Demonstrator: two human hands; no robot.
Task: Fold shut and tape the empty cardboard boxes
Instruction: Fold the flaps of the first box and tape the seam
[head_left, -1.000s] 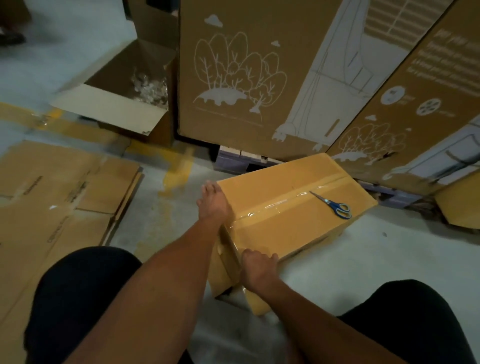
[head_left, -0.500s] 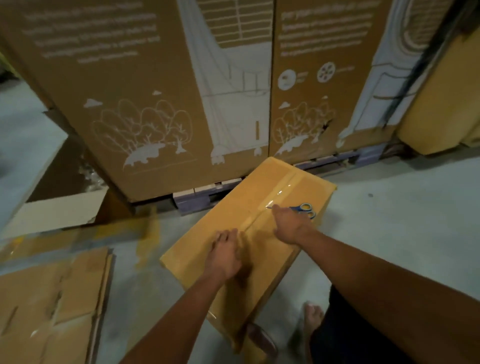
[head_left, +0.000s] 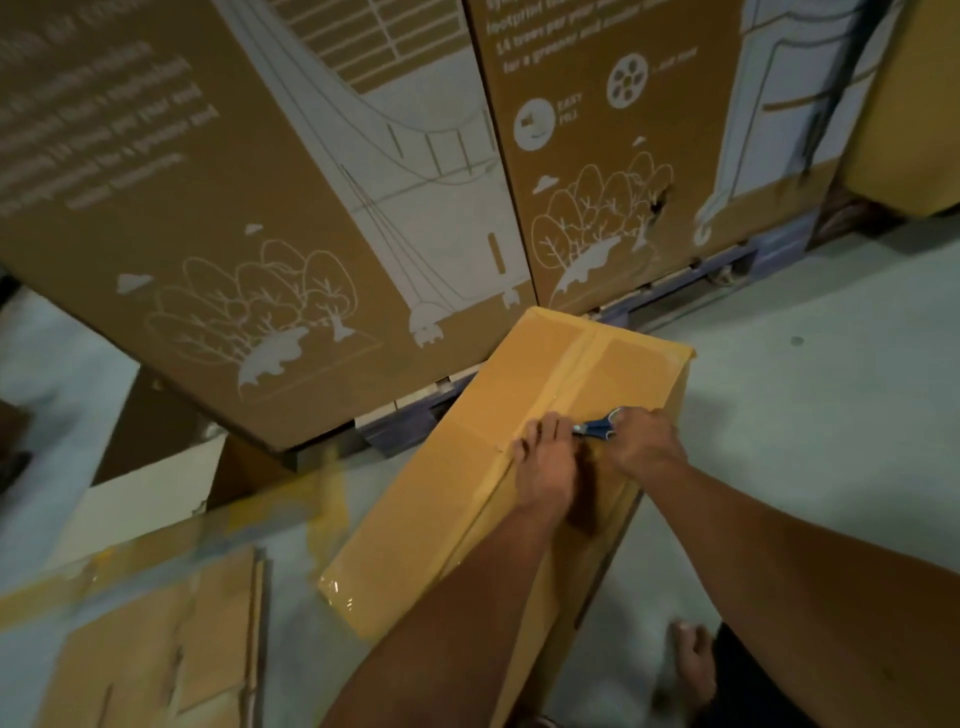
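My right hand (head_left: 644, 441) grips the half-hidden blue-handled scissors (head_left: 597, 427), my left hand (head_left: 543, 465) presses flat-fingered on the taped tan cardboard box (head_left: 467, 499); behind, print reads "EASY".

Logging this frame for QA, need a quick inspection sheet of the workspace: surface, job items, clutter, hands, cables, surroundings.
Surface: pale grey concrete floor, yellow painted line at left.
Job's things: closed tan cardboard box with clear tape strip along its top seam; blue-handled scissors on the box top.
Clutter: flattened brown cardboard sheets on the floor at lower left; open carton behind them.
Hands: left hand rests on the taped seam; right hand grips the scissors.
Cables: nothing seen.
Surroundings: tall printed brown cartons on a pallet; a bare foot at lower right.
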